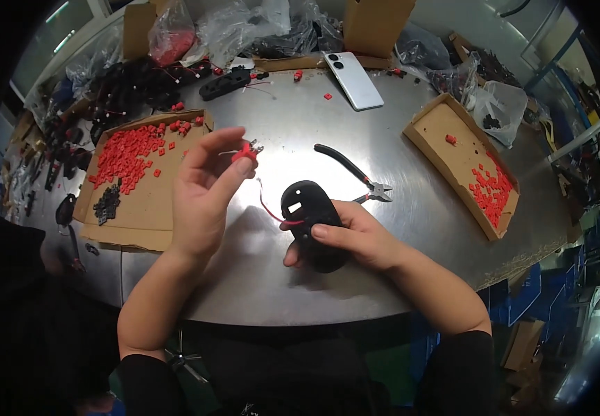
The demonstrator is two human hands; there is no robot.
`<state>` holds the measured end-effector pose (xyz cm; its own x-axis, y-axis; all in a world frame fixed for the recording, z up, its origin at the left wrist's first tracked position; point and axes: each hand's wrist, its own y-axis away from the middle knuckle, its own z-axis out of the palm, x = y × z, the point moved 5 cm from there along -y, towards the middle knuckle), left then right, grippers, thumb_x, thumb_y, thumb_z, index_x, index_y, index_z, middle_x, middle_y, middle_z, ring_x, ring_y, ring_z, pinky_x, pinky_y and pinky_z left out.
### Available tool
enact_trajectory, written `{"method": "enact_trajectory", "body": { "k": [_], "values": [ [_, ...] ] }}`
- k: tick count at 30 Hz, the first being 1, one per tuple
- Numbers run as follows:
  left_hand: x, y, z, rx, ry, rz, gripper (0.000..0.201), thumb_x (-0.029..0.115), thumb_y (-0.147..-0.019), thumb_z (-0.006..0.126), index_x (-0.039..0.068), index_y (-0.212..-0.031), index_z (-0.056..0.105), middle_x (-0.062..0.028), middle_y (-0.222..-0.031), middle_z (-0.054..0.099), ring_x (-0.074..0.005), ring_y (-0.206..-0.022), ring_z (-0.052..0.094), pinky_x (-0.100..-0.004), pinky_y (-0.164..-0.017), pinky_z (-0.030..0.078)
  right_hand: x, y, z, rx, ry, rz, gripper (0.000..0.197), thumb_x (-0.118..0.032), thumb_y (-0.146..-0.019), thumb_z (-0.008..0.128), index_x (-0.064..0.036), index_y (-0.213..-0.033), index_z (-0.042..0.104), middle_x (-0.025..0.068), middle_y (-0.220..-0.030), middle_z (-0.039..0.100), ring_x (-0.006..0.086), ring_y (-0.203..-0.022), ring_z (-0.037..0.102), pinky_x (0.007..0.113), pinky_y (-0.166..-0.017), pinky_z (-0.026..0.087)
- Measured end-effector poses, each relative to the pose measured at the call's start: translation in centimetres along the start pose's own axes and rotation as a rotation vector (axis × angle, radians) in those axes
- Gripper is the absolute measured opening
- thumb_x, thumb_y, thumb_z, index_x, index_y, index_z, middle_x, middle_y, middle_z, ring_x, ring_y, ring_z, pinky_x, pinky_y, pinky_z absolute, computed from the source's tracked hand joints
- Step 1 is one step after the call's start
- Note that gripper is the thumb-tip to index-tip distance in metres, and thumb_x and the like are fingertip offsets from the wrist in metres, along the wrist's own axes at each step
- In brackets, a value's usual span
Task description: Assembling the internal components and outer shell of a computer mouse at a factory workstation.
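Note:
Between the thumb and fingers of my left hand is a small red switch with metal terminals, held up over the table. My right hand grips a black oval plastic housing, its thumb on the face and fingertips showing at the near left side. The housing has a rectangular cutout and a small round hole near its far end. A thin red wire rises from the housing towards my left hand, its end free of the switch. Behind my right hand lie black-handled cutting pliers, partly hidden by the housing and hand.
A cardboard tray of red and black small parts sits left; another tray with red pieces lies right. A white phone rests at the back, near a black housing. Plastic bags and black parts crowd the far edge.

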<state>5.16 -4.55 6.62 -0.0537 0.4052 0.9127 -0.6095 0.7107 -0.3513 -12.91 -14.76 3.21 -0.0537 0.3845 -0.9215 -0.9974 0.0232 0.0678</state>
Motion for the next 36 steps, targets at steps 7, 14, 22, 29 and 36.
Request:
{"method": "enact_trajectory", "body": {
  "k": [7, 14, 22, 29, 36],
  "values": [
    [-2.2, 1.1, 1.4, -0.347, 0.196, -0.433, 0.022, 0.005, -0.097, 0.069, 0.003, -0.119, 0.066, -0.0079, -0.115, 0.069, -0.0176, -0.110, 0.066, -0.0352, -0.100, 0.053, -0.9, 0.6, 0.5, 0.043, -0.151, -0.046, 0.051, -0.039, -0.107, 0.056, -0.0020, -0.141, 0.045, 0.0147, -0.093, 0.068, 0.0284, -0.079, 0.075, 0.035, -0.060, 0.059],
    [-2.4, 1.9, 2.5, -0.410, 0.409, -0.389, 0.024, 0.001, -0.097, 0.069, 0.000, -0.120, 0.063, -0.0098, -0.117, 0.069, -0.0177, -0.110, 0.067, -0.0360, -0.100, 0.055, -0.4, 0.1, -0.6, 0.150, -0.074, -0.102, 0.044, -0.040, -0.107, 0.057, -0.0023, -0.129, 0.054, 0.0136, -0.092, 0.069, 0.0255, -0.076, 0.075, 0.036, -0.062, 0.062],
    [-2.8, 1.9, 2.4, -0.461, 0.359, -0.491, 0.022, 0.006, -0.098, 0.069, 0.001, -0.118, 0.062, -0.0069, -0.112, 0.068, -0.0162, -0.107, 0.067, -0.0347, -0.100, 0.054, -0.8, 0.8, -0.9, 0.316, 0.166, -0.187, 0.035, -0.035, -0.108, 0.056, -0.0030, -0.122, 0.055, 0.0112, -0.094, 0.068, 0.0201, -0.070, 0.072, 0.032, -0.057, 0.057],
    [-2.5, 1.6, 2.0, -0.286, 0.276, -0.545, 0.023, 0.012, -0.098, 0.071, 0.004, -0.118, 0.063, -0.0046, -0.110, 0.068, -0.0125, -0.098, 0.065, -0.0299, -0.091, 0.054, 0.3, 0.0, -1.3, -0.090, -0.724, -0.151, 0.052, -0.055, -0.112, 0.025, -0.0138, -0.085, 0.044, 0.0038, -0.056, 0.056, 0.0137, -0.034, 0.045, 0.026, -0.041, 0.036],
    [-2.3, 1.5, 2.1, -0.337, 0.239, -0.455, 0.021, 0.010, -0.098, 0.071, 0.004, -0.116, 0.063, -0.0054, -0.111, 0.068, -0.0124, -0.098, 0.064, -0.0305, -0.092, 0.054, -0.2, 0.4, -0.1, -0.327, -0.721, -0.145, 0.052, -0.055, -0.111, 0.030, -0.0137, -0.084, 0.046, 0.0003, -0.054, 0.056, 0.0119, -0.035, 0.046, 0.025, -0.042, 0.032]
  ]
}}
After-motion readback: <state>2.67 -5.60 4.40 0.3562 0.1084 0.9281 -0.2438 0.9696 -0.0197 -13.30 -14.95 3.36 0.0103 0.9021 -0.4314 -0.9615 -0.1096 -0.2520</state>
